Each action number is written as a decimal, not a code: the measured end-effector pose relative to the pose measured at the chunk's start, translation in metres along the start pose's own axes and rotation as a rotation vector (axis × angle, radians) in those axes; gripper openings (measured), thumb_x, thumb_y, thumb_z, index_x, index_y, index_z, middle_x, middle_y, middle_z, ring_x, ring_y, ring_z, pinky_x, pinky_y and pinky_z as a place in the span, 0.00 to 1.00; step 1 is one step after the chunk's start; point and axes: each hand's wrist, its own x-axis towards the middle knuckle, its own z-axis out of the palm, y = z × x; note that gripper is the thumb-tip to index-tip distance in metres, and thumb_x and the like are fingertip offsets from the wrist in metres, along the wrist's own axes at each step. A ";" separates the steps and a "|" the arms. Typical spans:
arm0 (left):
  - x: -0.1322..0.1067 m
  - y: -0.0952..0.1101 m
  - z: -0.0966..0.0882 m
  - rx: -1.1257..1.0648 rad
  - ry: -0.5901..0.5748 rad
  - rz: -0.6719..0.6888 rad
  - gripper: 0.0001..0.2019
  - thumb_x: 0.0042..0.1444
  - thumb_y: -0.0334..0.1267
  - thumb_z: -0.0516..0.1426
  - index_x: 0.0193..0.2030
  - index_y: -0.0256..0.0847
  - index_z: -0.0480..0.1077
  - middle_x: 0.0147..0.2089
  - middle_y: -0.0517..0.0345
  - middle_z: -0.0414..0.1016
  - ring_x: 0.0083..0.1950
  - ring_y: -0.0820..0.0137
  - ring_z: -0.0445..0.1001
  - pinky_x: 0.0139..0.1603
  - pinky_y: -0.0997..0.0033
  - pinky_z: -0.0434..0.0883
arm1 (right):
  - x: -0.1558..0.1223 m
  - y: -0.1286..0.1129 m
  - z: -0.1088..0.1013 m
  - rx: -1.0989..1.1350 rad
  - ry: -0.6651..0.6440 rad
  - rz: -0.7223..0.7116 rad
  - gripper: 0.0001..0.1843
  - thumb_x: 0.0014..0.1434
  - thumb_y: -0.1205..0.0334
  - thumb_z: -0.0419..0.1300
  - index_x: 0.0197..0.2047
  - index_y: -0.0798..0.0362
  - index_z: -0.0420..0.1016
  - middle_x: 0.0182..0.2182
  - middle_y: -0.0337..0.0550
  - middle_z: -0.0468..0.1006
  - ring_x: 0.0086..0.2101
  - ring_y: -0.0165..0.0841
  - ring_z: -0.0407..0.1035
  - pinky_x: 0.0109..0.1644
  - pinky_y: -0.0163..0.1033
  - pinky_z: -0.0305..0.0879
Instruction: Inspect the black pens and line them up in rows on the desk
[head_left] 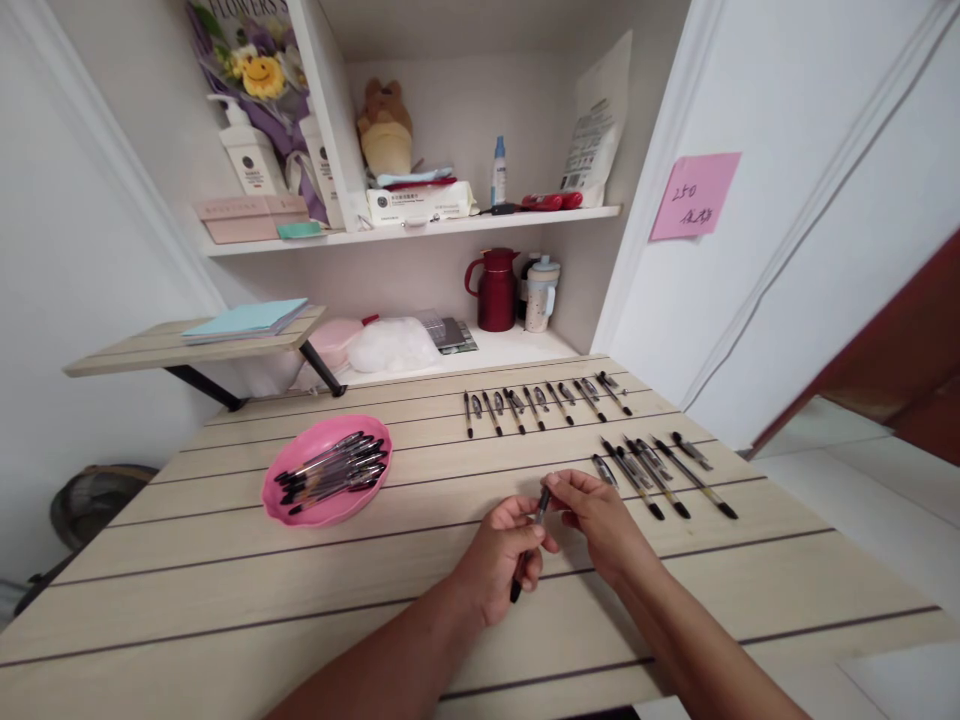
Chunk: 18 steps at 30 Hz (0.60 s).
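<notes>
My left hand (501, 562) is wrapped around the barrel of a black pen (541, 505), which stands tilted above the wooden table (225, 610). My right hand (596, 520) pinches the upper end of the same pen with its fingertips. A pink bowl (277, 495) holding several black pens sits to the left. Just right of my hands lies a row of pen parts (660, 470), and a second row of pen parts (544, 402) lies further back.
Behind the table an alcove shelf holds a dark red jug (495, 290), a cup, a plush toy, bottles and boxes. A small raised board (187, 345) with a blue notebook stands at the left. A pink note (694, 195) sticks to the right wall.
</notes>
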 end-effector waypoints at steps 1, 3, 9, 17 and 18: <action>0.000 0.000 0.000 -0.010 -0.005 -0.003 0.15 0.44 0.35 0.57 0.40 0.39 0.60 0.26 0.63 0.69 0.13 0.83 0.57 0.12 0.80 0.47 | 0.000 0.001 0.000 0.040 -0.013 0.028 0.19 0.39 0.47 0.64 0.25 0.55 0.71 0.18 0.37 0.71 0.21 0.26 0.61 0.25 0.32 0.53; 0.000 0.000 -0.001 -0.024 -0.008 -0.004 0.15 0.44 0.36 0.57 0.40 0.39 0.60 0.25 0.63 0.69 0.13 0.83 0.57 0.12 0.80 0.47 | 0.000 0.002 0.000 0.106 -0.047 0.064 0.21 0.41 0.45 0.63 0.28 0.55 0.72 0.20 0.39 0.72 0.22 0.27 0.63 0.25 0.33 0.54; 0.000 0.001 0.000 -0.037 -0.017 -0.025 0.15 0.45 0.36 0.57 0.40 0.39 0.60 0.24 0.63 0.69 0.12 0.84 0.55 0.12 0.81 0.46 | 0.002 0.005 0.002 0.145 -0.077 0.028 0.19 0.39 0.48 0.66 0.24 0.56 0.71 0.21 0.40 0.73 0.21 0.26 0.62 0.26 0.33 0.56; -0.001 0.004 0.000 -0.044 -0.018 -0.055 0.14 0.45 0.36 0.57 0.39 0.40 0.61 0.24 0.64 0.68 0.12 0.84 0.54 0.13 0.81 0.43 | 0.003 0.005 0.003 0.237 -0.095 0.066 0.18 0.39 0.49 0.66 0.23 0.55 0.70 0.20 0.39 0.72 0.20 0.26 0.62 0.25 0.33 0.59; -0.001 0.004 0.000 -0.046 -0.023 -0.058 0.14 0.45 0.36 0.57 0.39 0.40 0.61 0.24 0.63 0.68 0.12 0.84 0.54 0.13 0.81 0.43 | 0.003 0.004 0.003 0.254 -0.101 0.062 0.18 0.39 0.49 0.66 0.25 0.55 0.71 0.22 0.40 0.73 0.22 0.27 0.63 0.27 0.34 0.60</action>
